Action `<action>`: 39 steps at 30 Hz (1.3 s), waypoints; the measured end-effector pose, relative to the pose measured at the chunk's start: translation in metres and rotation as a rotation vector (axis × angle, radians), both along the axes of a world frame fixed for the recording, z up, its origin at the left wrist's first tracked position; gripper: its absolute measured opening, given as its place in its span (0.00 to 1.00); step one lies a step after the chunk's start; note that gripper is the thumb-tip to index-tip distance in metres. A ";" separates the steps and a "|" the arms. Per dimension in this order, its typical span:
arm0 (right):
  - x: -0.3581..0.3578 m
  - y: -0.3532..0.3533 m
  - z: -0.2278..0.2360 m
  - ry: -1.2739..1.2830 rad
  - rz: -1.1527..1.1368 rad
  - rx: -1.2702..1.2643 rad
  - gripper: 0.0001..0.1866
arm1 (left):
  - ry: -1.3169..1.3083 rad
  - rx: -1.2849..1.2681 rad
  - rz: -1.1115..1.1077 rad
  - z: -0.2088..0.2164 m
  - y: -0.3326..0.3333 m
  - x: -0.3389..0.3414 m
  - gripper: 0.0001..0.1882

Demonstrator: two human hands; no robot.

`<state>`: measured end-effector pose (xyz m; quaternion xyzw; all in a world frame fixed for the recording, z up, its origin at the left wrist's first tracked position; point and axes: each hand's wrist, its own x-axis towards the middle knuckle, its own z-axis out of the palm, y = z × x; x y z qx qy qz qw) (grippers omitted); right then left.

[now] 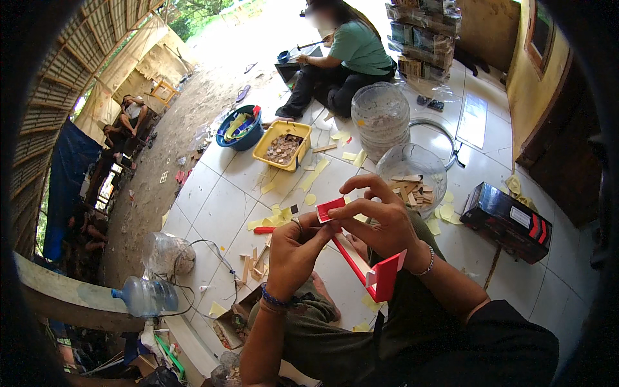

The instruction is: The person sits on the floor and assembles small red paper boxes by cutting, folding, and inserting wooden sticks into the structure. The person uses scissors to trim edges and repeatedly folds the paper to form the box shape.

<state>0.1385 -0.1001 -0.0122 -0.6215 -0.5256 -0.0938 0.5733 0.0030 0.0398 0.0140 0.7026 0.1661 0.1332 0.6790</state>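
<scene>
Both of my hands meet in front of me on a long, narrow red-and-white piece (353,257) with an upright red panel at each end. I cannot make out its exact kind. My left hand (295,250) pinches its far end between thumb and fingers, just under the smaller red panel. From the right, my right hand (382,222) reaches over with thumb and index finger closed on that same end, its other fingers raised and bent. The larger red panel (385,277) at the near end hangs unheld beside my right wrist. Fingers hide part of the far end.
On the white tiles lie yellow paper scraps (314,175), wood offcuts (248,267) and a red stick-like piece (264,229). Around them stand a yellow basin (260,153), a blue tub (257,133), clear plastic containers (382,116) and a black box (506,222). Another person (361,48) sits ahead.
</scene>
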 end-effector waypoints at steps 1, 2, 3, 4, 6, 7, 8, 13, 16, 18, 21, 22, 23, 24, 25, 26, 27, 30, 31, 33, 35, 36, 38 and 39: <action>0.000 0.000 0.000 0.014 0.011 -0.009 0.08 | -0.004 0.003 0.003 0.001 -0.001 0.000 0.15; 0.000 0.000 0.001 0.023 0.019 -0.019 0.08 | 0.011 0.002 0.018 0.001 -0.001 0.000 0.15; 0.000 0.000 0.001 0.030 0.027 -0.036 0.08 | -0.010 0.004 0.006 0.001 -0.001 -0.001 0.15; 0.000 -0.001 0.001 0.058 0.047 -0.040 0.08 | -0.012 0.002 0.006 0.002 -0.002 -0.001 0.15; 0.001 -0.001 0.001 0.110 0.083 -0.064 0.08 | -0.016 0.007 0.008 0.002 -0.001 -0.001 0.15; 0.001 0.000 0.001 0.149 0.113 -0.051 0.08 | -0.019 0.011 0.010 0.001 -0.001 -0.001 0.15; 0.002 0.001 0.000 0.190 0.143 -0.042 0.08 | -0.015 0.012 0.018 0.001 -0.001 -0.001 0.15; 0.005 0.001 -0.003 0.248 0.198 -0.086 0.09 | 0.010 0.072 0.006 -0.002 0.001 -0.001 0.14; 0.006 -0.002 -0.002 0.214 0.186 -0.127 0.10 | 0.027 0.075 -0.025 -0.003 0.004 -0.001 0.14; 0.005 -0.003 -0.001 0.198 0.163 -0.158 0.10 | 0.021 0.051 -0.015 -0.002 0.008 -0.001 0.14; 0.001 -0.009 -0.001 0.173 0.173 -0.328 0.13 | 0.030 0.080 0.031 -0.001 0.013 0.000 0.14; 0.002 -0.007 -0.001 0.164 0.154 -0.292 0.12 | -0.016 0.067 0.000 0.000 0.013 0.001 0.15; 0.001 -0.005 -0.003 0.142 0.136 -0.252 0.11 | -0.026 0.054 -0.012 0.000 0.011 0.001 0.15; 0.001 -0.004 -0.004 0.129 0.113 -0.232 0.10 | -0.006 0.037 -0.010 0.000 0.009 0.002 0.16; 0.000 -0.004 -0.006 0.161 0.119 -0.205 0.09 | 0.016 -0.029 0.020 0.001 0.007 0.001 0.17; 0.001 -0.003 -0.007 0.161 0.108 -0.180 0.09 | 0.016 -0.043 0.007 0.003 0.006 0.002 0.19; 0.001 -0.003 -0.008 0.166 0.098 -0.165 0.09 | 0.018 -0.058 -0.007 0.004 0.005 0.001 0.20; 0.001 -0.005 -0.009 0.184 0.100 -0.158 0.09 | 0.042 -0.204 0.024 0.008 0.006 0.000 0.22; 0.001 -0.006 -0.009 0.194 0.104 -0.176 0.09 | -0.002 -0.221 0.013 0.008 0.007 0.000 0.20; 0.000 -0.008 -0.008 0.193 0.127 -0.220 0.09 | -0.028 -0.212 0.046 0.006 0.008 0.000 0.17; -0.001 -0.008 -0.007 0.137 0.122 -0.263 0.08 | -0.011 -0.158 0.115 0.001 0.008 0.001 0.15; -0.001 -0.008 -0.007 0.119 0.135 -0.308 0.08 | -0.030 -0.132 0.154 -0.003 0.008 0.003 0.14; 0.000 -0.005 -0.007 0.144 0.239 -0.194 0.08 | 0.040 -0.097 0.254 -0.006 0.014 0.002 0.12; 0.001 -0.004 -0.008 0.176 0.301 -0.115 0.09 | -0.014 -0.094 0.227 -0.006 0.019 0.001 0.13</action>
